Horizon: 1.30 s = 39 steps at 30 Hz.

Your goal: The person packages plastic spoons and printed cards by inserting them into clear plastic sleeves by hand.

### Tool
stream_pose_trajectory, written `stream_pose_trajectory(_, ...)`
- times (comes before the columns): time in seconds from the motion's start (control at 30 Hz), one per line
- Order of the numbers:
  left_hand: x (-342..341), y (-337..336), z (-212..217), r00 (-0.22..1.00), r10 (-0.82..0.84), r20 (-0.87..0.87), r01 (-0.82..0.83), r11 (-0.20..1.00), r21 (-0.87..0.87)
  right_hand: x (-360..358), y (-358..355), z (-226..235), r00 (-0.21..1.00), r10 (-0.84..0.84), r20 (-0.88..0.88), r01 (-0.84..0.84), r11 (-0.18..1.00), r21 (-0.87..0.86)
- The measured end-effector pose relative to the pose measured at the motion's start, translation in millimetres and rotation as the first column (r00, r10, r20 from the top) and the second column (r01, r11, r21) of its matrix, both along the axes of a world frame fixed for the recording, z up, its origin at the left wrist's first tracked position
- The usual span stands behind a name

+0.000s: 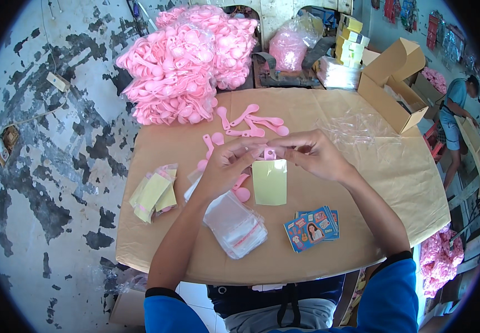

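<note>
Over the middle of the table, my left hand (230, 165) and my right hand (319, 156) pinch the top of a small clear plastic bag. Inside the bag sits a pale yellow card (270, 183), and a bit of pink plastic (270, 154) shows between my fingertips. Loose pink measuring spoons (255, 121) lie beyond my hands, some partly hidden by the left one. Below my left forearm rests a stack of clear plastic bags (235, 226). A pile of blue printed cards (312, 227) is nearer my right forearm. Filled bags with yellow cards (155, 191) are heaped at the left.
Large clear sacks of pink spoons (173, 66) stand at the far left. An open cardboard box (393, 91) sits at the far right corner, near crumpled clear plastic (354, 127). Yellow boxes (351, 41) are stacked behind. Another person (455, 105) works at the right, away from the table.
</note>
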State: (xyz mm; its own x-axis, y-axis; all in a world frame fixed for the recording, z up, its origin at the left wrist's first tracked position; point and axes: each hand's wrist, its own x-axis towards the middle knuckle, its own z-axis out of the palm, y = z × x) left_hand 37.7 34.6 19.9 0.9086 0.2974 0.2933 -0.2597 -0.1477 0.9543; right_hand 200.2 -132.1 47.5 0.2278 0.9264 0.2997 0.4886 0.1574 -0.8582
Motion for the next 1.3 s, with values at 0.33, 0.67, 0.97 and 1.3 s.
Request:
stream_pose_trajectory(0.33,0,1,0,0.994,-0.053,0.093,0.026,0.964,0.266,13,3,-6,0.989,0.144,0.022,-0.145,0.970,0.196)
stream_pose_trajectory(0.67,-12,10,5,0.985,-0.170,-0.038,0.166,0.982,-0.091,8,0,0,0.924,0.054,0.379,-0.156,0.957,0.245)
stream_pose_trajectory(0.97,-10,10,3,0.995,-0.085,0.053,0.082,0.994,0.067,-13,-3,8,0.970,-0.023,0.243,0.049,0.994,-0.101)
stream_pose_trajectory(1.3,-169,89,66,0.889,0.445,-0.108,-0.421,0.887,0.189,-57,10,-25,0.880,0.097,0.465,0.002,0.978,-0.208)
